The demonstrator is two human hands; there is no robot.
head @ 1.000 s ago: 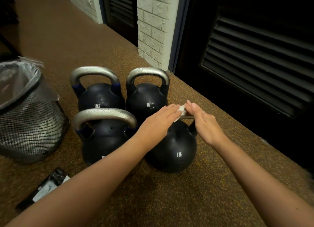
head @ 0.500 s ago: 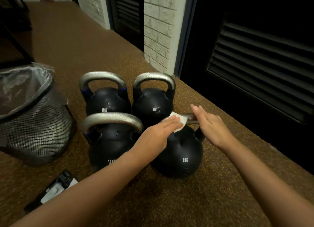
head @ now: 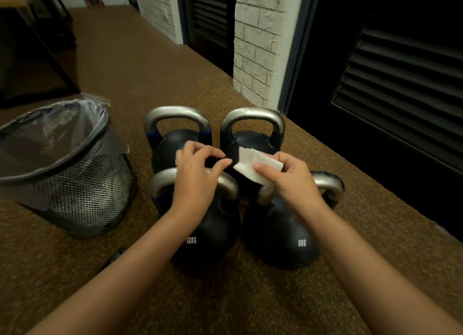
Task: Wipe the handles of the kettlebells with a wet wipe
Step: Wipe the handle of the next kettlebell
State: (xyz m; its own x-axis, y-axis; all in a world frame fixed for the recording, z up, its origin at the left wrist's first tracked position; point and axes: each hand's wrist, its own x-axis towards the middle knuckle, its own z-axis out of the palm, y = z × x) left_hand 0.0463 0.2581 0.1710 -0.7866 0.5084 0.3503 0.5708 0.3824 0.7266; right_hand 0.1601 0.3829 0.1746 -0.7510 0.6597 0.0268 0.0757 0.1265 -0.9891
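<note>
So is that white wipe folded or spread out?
Folded: the wet wipe shows layered edges, pinched in the right hand.

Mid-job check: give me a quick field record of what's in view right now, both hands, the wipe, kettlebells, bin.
right hand: pinching the wet wipe, lifted above the handles
left hand: fingers curled, empty, beside the wipe, not touching it
kettlebells: four in a two-by-two block on the floor
near right kettlebell: handle partly behind right hand
near left kettlebell: handle under left hand
far pair: handles clear
mesh bin: left of kettlebells, plastic liner
</note>
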